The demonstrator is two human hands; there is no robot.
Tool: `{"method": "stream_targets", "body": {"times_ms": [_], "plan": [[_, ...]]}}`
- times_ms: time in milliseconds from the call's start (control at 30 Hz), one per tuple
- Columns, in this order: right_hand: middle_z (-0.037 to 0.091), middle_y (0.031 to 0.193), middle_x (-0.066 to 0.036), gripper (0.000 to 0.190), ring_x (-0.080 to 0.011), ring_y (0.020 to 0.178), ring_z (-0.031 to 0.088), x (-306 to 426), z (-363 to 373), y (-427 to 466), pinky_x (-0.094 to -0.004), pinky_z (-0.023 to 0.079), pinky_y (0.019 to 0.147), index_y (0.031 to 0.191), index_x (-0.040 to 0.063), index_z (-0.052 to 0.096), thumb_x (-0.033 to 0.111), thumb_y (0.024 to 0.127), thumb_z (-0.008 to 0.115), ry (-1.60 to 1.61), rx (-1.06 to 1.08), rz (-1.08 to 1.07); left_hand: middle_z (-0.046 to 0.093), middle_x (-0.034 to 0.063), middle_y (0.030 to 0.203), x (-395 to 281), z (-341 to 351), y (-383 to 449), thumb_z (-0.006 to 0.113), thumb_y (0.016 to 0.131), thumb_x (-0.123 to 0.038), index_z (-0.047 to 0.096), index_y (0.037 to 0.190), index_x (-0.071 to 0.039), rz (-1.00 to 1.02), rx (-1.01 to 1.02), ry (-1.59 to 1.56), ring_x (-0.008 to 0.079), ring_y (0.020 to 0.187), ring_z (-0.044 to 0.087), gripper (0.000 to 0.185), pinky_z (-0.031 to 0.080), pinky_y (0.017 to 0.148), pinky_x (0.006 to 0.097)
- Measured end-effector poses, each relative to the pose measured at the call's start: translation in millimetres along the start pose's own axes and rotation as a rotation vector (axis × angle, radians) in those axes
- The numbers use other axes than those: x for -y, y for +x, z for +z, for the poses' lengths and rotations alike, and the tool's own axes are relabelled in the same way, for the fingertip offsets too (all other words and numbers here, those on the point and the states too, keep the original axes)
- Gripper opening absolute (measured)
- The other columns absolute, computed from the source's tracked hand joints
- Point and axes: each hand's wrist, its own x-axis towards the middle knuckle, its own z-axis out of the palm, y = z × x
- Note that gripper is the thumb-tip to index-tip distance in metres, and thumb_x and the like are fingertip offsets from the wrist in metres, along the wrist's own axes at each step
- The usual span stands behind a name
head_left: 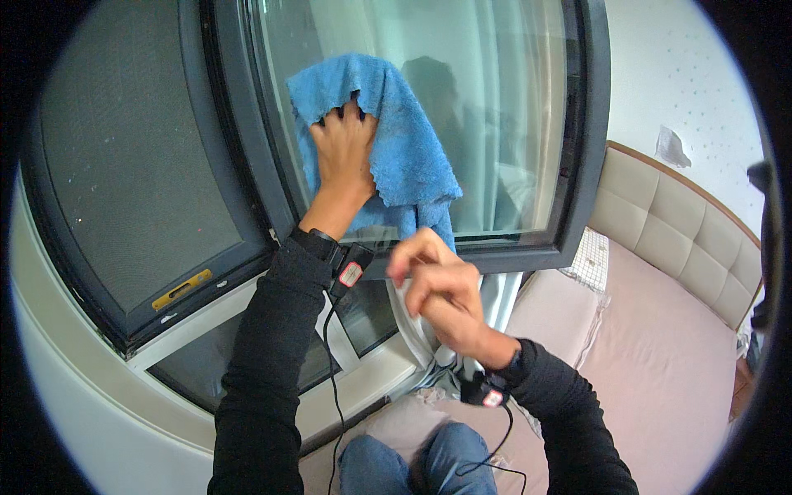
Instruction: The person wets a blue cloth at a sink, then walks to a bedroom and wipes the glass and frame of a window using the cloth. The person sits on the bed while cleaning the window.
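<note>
My left hand (344, 154) presses a blue terry cloth (408, 154) against the glass pane (482, 74) of an open, dark-framed window sash. Its fingertips are hidden under the cloth's upper fold. The cloth hangs down to the right of that hand, over the pane's lower part. My right hand (442, 291), somewhat blurred, is raised in front of the sash's bottom rail with bent fingers, just below the cloth's hanging end. Whether it touches the cloth or holds anything small cannot be told.
A screen panel (136, 154) with a yellow latch plate (182, 289) stands at left. Under the sash are a white window frame (371, 371) and a bunched curtain (414, 328). A pink-sheeted bed (656, 346) with a padded headboard (674, 216) lies at right. Cables hang from both wrists.
</note>
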Motion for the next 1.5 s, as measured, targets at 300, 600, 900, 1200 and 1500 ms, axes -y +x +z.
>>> {"method": "stream_targets", "body": {"times_ms": [300,600,900,1200,1500], "plan": [[0.048,0.115,-0.023,0.038,-0.0398,0.103,0.050,-56.2,-43.4,72.7,-0.0470,0.040,0.090,0.119,0.003,0.050,0.006,0.081,0.056,-1.205,-0.071,-0.284,0.047,0.0250,0.121,-5.3,-3.0,3.8,0.069,0.074,-0.037,0.055,0.121,-0.006,-0.121,0.037,-0.102,0.0413,0.102,0.046,0.057,0.031,0.085,0.0525],[0.052,0.099,-0.018,0.027,-0.0378,0.096,0.049,29.0,-120.4,203.2,-0.0474,0.043,0.084,0.101,0.002,0.055,0.017,0.079,0.056,-1.758,-0.509,-0.494,0.054,0.0203,0.127,-36.4,-12.2,156.7,0.045,0.089,-0.048,0.066,0.116,-0.012,-0.188,-0.279,-0.049,0.0416,0.111,0.051,0.049,0.030,0.092,0.0626],[0.045,0.134,-0.028,0.046,-0.0406,0.130,0.040,-18.6,-160.9,63.3,-0.0536,0.025,0.112,0.125,-0.010,0.048,0.017,0.088,0.044,-1.894,-0.235,-0.258,0.068,0.0149,0.102,-111.8,3.6,46.5,0.050,0.088,-0.034,0.061,0.120,-0.008,0.224,-0.112,-0.334,0.0338,0.097,0.064,0.042,0.010,0.109,0.0714],[0.042,0.132,-0.032,0.053,-0.0460,0.128,0.036,-0.8,-159.9,-7.5,-0.0556,0.022,0.109,0.127,-0.007,0.044,0.016,0.081,0.057,-1.589,0.112,0.204,0.061,0.0146,0.119,-123.6,5.7,-9.5,0.060,0.081,-0.041,0.062,0.124,-0.011,0.365,0.166,-0.394,0.0383,0.124,0.047,0.052,0.005,0.110,0.0703],[0.060,0.107,-0.018,0.027,-0.0325,0.095,0.062,73.6,-205.6,127.2,-0.0368,0.048,0.083,0.112,0.002,0.061,0.019,0.092,0.056,-1.255,-0.257,-0.499,0.047,0.0192,0.137,-154.6,-6.8,178.5,0.054,0.084,-0.033,0.053,0.130,-0.004,0.003,-0.313,-0.100,0.0422,0.129,0.038,0.054,0.014,0.107,0.0687]]}}
